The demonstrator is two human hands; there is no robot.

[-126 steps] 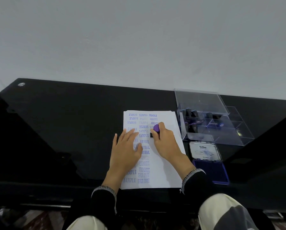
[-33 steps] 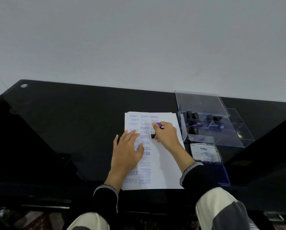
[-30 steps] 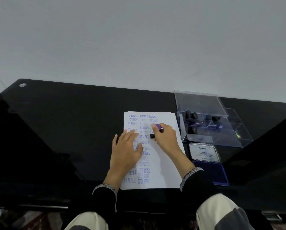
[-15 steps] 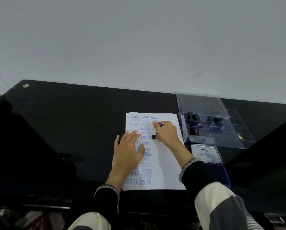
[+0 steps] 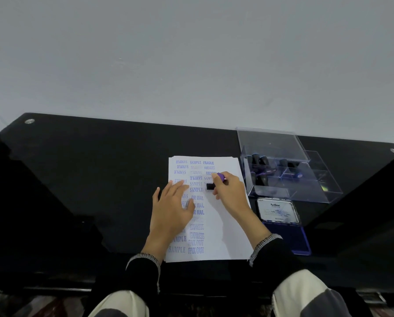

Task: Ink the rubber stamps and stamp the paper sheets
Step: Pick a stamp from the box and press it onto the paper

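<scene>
Black desk (image 5: 100, 179) under a white paper sheet (image 5: 225, 225) crowded with blue prints, pinned flat by the left hand (image 5: 170, 211), fingers straight. Right hand (image 5: 230, 191) pinching a purple-handled rubber stamp (image 5: 214, 183), dark base just left of the fingers, on or just above the sheet. Likely smear or doubled print if rocked; ink pad (image 5: 292, 236) near the right wrist.

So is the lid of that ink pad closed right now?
No, the ink pad lies open beside the paper, its lid flipped back and the blue pad bare.
</scene>
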